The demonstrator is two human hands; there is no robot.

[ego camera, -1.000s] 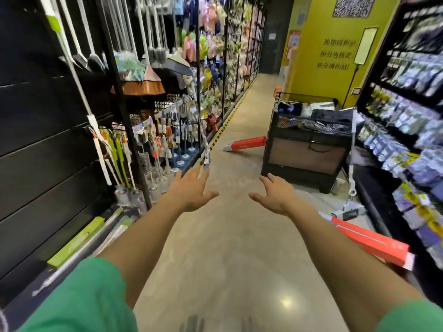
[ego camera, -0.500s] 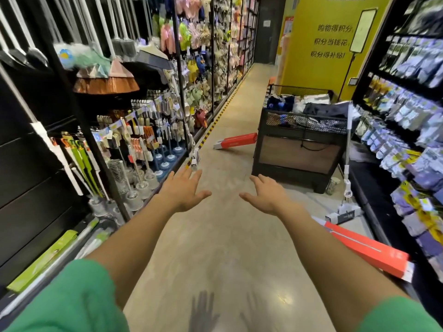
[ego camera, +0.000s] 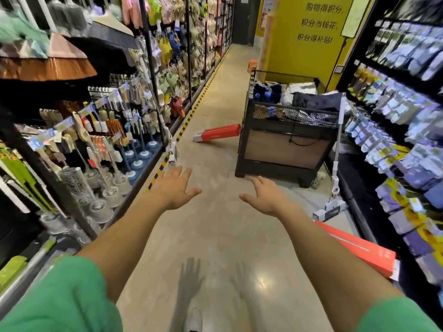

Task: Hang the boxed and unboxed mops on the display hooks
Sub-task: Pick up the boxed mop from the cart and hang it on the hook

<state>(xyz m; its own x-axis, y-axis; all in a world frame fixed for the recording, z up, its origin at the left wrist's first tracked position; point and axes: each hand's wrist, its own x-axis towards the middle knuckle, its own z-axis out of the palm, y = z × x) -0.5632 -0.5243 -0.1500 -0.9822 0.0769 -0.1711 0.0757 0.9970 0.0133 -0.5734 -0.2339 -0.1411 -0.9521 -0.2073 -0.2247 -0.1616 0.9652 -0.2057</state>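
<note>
My left hand point(ego camera: 174, 188) and my right hand point(ego camera: 266, 197) are stretched out in front of me over the aisle floor, fingers spread, holding nothing. A red boxed mop point(ego camera: 218, 135) lies on the floor ahead, beside the black cart. A second red boxed mop point(ego camera: 359, 250) lies at the right, near the base of the right shelf. An unboxed mop point(ego camera: 335, 178) with a white handle stands upright against the right shelf, its flat head on the floor. Another white-handled mop point(ego camera: 165, 130) leans against the left display.
A black mesh cart point(ego camera: 285, 140) full of dark goods stands in the aisle ahead on the right. The left wall holds brooms, brushes and toilet brushes on hooks. Packets hang on the right shelf point(ego camera: 398, 121). A yellow wall closes the far right.
The view has moved forward along the aisle and turned slightly right; the cart and the red boxes are nearer. Both hands stay spread and hold nothing.
</note>
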